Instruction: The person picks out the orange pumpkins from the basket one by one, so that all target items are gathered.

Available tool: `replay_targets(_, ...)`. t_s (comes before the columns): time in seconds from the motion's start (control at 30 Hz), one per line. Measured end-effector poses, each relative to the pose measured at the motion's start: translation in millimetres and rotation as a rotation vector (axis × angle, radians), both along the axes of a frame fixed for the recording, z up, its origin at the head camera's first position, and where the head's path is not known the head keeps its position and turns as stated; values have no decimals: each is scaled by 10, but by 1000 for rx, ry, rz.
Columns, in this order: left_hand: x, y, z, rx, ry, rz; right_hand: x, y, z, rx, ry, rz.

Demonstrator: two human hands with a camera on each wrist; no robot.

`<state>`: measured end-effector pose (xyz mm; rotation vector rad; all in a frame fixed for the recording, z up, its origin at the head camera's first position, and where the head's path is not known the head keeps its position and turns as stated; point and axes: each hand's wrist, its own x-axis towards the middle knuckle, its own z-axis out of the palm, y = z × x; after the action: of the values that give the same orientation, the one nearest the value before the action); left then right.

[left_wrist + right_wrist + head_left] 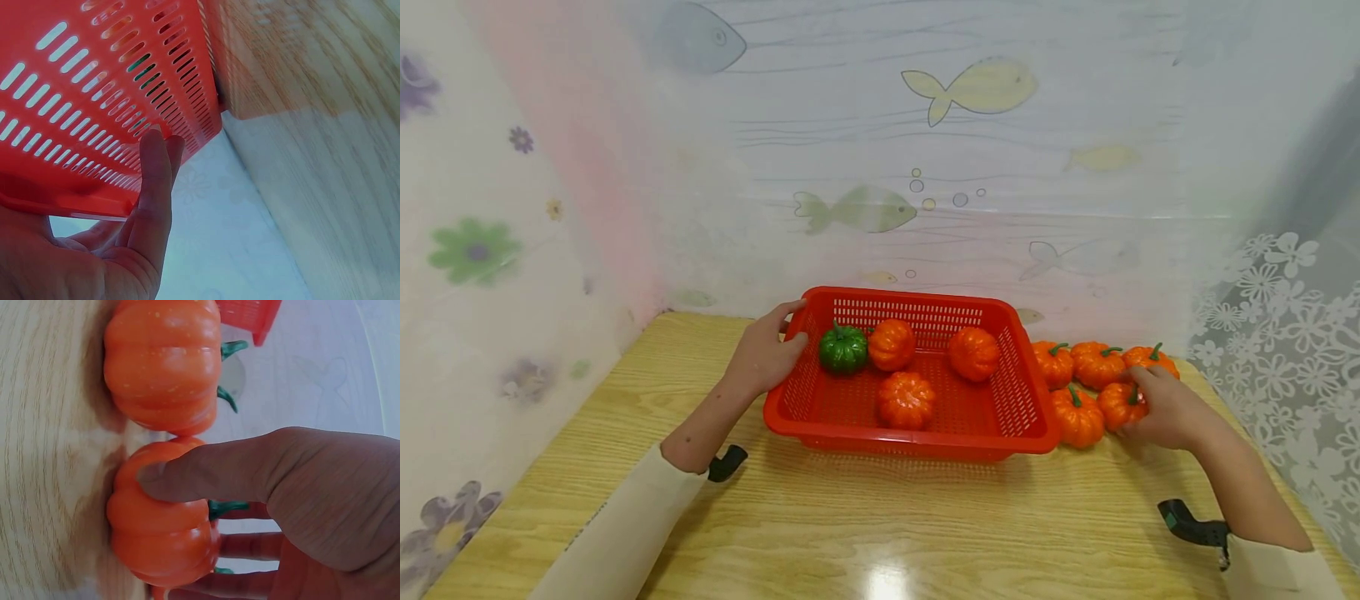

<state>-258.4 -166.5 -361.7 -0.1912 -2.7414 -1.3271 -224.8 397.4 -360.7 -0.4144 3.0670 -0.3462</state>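
Observation:
My left hand (767, 350) grips the left rim of a red plastic basket (917, 437); in the left wrist view its fingers (155, 187) lie against the slotted outer wall. Inside the basket are a green toy pumpkin (842, 348) and three orange ones, such as the front pumpkin (907, 401). To the right, my right hand (1172, 410) holds an orange pumpkin (162, 547) with a green stem, thumb on its near side and fingers behind. That pumpkin sits on the table at the front right of a small cluster.
Several more orange pumpkins, among them a front-left pumpkin (1077, 418) and a back pumpkin (1097, 364), stand in two rows against the basket's right side. The wooden table (850, 525) ends at a patterned sheet (865, 150) behind the basket.

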Motion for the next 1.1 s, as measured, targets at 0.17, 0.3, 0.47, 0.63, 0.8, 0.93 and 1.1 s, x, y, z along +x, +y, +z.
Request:
replay_targets(0.17, -1, -3, -1, 2, -6, -1, 1, -1, 13, 23, -15, -6)
replay_targets(0.3, -3, -7, 1, 6, -8, -2, 10, -4, 32, 27, -28, -10)
replay_targets(0.47, -12, -8, 2, 9, -11, -1, 29, -10, 82, 20, -35, -8)
replay_targets(0.63, -20, -11, 2, 8, -16, 0, 72, -48, 180, 10, -42, -32)
replay_targets(0.8, -21, -14, 1, 8, -22, -1, 136, -135, 271, 9, 32, -20)
replay_targets(0.93, -19, -15, 5, 12, -24, -4, 184, -235, 330, -3, 115, 4)
replay_targets(1.1, -14, -9, 15, 15, -23, -7, 242, -385, 394, -35, 204, 21)
